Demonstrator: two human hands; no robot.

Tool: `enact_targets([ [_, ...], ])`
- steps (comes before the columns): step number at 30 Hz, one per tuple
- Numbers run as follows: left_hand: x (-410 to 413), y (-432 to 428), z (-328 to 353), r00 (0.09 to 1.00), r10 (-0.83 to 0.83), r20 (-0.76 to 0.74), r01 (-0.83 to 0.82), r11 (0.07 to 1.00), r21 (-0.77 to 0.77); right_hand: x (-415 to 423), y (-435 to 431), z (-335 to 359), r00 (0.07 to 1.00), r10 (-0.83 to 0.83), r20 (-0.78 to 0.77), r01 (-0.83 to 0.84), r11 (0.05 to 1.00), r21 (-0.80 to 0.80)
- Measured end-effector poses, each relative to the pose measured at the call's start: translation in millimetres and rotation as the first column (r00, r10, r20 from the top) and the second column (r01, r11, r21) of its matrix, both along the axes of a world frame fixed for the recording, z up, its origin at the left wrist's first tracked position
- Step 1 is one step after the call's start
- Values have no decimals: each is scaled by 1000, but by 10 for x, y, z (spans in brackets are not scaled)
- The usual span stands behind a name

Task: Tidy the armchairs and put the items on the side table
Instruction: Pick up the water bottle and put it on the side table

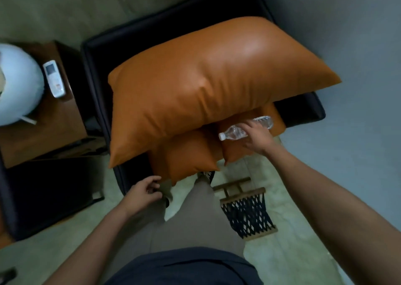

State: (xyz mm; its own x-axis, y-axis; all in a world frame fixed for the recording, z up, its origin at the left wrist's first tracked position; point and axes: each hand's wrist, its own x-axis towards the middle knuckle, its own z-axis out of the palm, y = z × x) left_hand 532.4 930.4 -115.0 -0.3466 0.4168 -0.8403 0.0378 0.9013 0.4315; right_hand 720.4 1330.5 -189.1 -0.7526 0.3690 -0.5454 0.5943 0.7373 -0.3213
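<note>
1. We stand over a dark armchair (97, 52) whose black frame shows at the back, the left side and the right front corner.
2. A big orange cushion (206, 78) lies flat across the seat and covers nearly all of it. One of its corners overhangs the right arm of the chair.
3. Left of the armchair stands the wooden bench (43, 137), just beside the chair's left arm.
4. A second dark seat (43, 193) sits in front of the bench, at the lower left.
5. Two smaller orange cushions poke out from under the big one at the seat's front edge: a left cushion (188, 154) and a right cushion (236, 152).
6. A white round object (17, 85) stands on the bench's left side, cut off by the picture's edge.
7. A wooden rack with black netting (247, 213) lies on the floor (303, 252) in front of the chair, beside our right leg.
8. Our right hand (258, 137) has its fingers curled over the middle of the water bottle (233, 132), gripping it.
9. Our left hand (143, 191) hangs at the seat's front edge, fingers loosely curled, holding nothing. We cannot tell whether it touches the left cushion.
10. The bottle lies on its side over the right cushion, white cap pointing left. We cannot tell whether it rests there or is lifted.
11. A white remote control (54, 78) lies on the bench near the edge facing the armchair.
</note>
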Motion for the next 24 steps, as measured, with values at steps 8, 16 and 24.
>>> enact_targets([
  [8, 144, 336, -40, 998, -59, 15, 59, 998, 12, -202, 291, -480, 921, 320, 223, -333, 942, 26],
  [16, 104, 109, -142, 999, -11, -30, 9, 996, -85, -335, 322, -672, 897, 300, 325, -337, 939, 63],
  [24, 185, 0, -83, 997, 67, -36, -70, 995, -69, -283, 9, -434, 948, 231, 220, -178, 955, -237],
])
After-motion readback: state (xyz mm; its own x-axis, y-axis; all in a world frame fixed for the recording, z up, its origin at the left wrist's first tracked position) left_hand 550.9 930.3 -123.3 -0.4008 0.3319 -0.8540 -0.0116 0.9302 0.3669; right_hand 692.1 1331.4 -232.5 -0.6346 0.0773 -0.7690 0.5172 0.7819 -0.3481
